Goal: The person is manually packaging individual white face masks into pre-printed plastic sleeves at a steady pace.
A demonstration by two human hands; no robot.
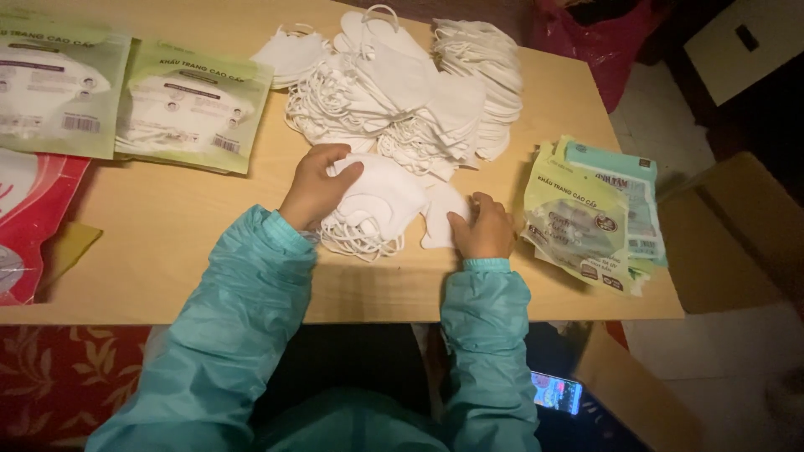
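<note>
On your counter (167, 243), two green sealed packs (126, 100) lie at the far left, with a red packet (29, 209) just below them. To your right sits a stack of empty pouches (590, 218); a lit phone (556, 392) lies below the counter edge.

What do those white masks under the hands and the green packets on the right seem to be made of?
Masks: likely soft nonwoven fabric, matte, folding limply, with thin elastic loops. Packets: probably thin plastic film, glossy, catching light. Table: looks like pale wood or laminate, smooth with faint grain.
</note>
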